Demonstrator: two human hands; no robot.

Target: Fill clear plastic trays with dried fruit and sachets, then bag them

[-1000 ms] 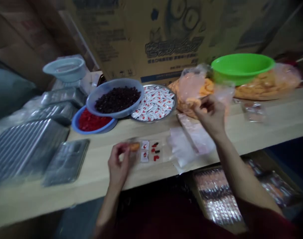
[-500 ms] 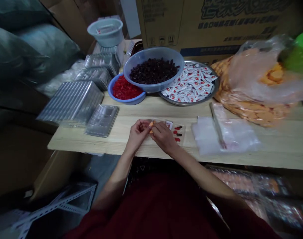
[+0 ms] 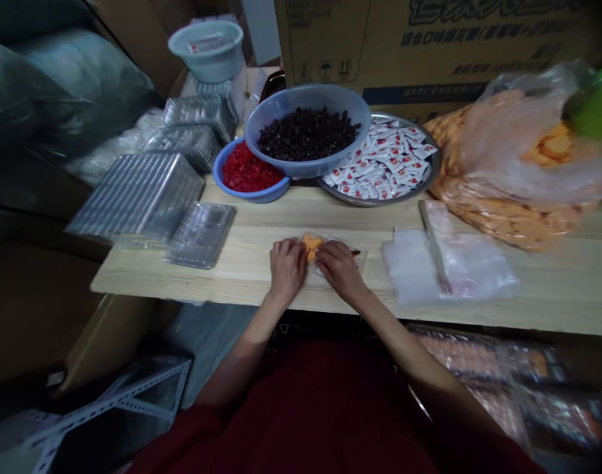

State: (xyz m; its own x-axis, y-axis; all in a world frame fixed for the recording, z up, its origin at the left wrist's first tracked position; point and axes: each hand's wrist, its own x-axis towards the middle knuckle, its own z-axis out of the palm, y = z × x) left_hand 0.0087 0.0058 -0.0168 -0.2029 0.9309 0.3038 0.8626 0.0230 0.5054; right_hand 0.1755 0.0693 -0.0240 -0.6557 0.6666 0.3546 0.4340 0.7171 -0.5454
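An orange piece with pointed lobes sits over the left part of a shallow clear plastic tray near the table's front edge. My left hand is closed at the piece's left edge, fingers curled onto it. From the other side my right hand reaches over the tray, its fingertips pinched at the piece's right edge. A small dark bit shows just past my right knuckles. Both hands hide much of the tray and whatever lies in it.
Behind are a bowl of dark pieces, a blue bowl of red bits and a metal pan of white sachets. Clear trays are stacked left. Plastic sleeves and a bag of orange pieces lie right.
The orange piece, earlier pinched mostly hidden between my fingers, now lies over the tray's left part. My left hand has shifted right, and my right hand now covers most of the red bits.
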